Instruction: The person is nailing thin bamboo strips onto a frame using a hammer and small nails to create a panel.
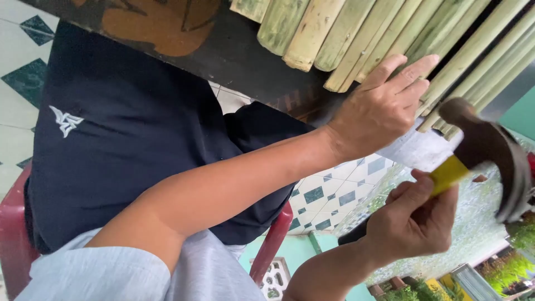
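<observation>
A claw hammer is gripped by its yellow handle in the right hand. The left hand is laid flat, fingers spread, on bamboo stalks across a dark table.

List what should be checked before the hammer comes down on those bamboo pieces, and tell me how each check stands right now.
1. Grip on the hammer: ok; the right hand is closed around its yellow handle.
2. Bamboo strips steadied: ok; the left hand lies flat on them.
3. Left fingers out of the hammer's path: not ok; they lie spread close beside the hammer head.
4. Nail or target spot: cannot tell; none is visible.
5. Strips lined up side by side: ok, as far as shown.
6. Hammer head tight on its handle: cannot tell; it is blurred.
</observation>
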